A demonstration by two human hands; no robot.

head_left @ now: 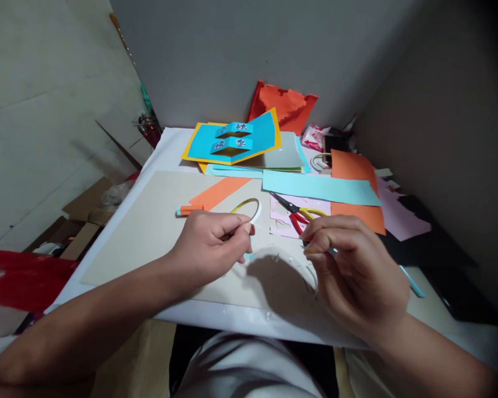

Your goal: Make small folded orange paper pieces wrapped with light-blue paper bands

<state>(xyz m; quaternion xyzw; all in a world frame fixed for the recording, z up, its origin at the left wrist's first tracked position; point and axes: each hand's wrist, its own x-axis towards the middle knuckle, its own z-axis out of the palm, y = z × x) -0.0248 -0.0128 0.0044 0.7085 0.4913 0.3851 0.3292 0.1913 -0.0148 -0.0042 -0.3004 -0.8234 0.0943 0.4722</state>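
My left hand point(216, 243), closed, grips a thin roll of tape point(257, 208) between thumb and fingers above the grey board point(141, 221). To its right, my right hand point(357, 271) is raised with thumb and fingertips pinched together. Whether anything is between those fingertips is too small to make out. Scissors point(291, 208) with red and yellow handles lie just beyond my right hand, on a pink sheet point(280, 205) with cut-outs. Behind my left hand are an orange paper strip point(219, 190) and a small orange piece with a teal end point(190, 210).
A blue and yellow pop-up card point(257, 132) rests on stacked paper at the back. A light blue strip point(319, 188) overlaps an orange sheet point(357, 215). Red folded paper point(288, 108) leans on the wall. Another tape roll point(320, 161) sits at back right; cardboard boxes point(81, 237) stand left.
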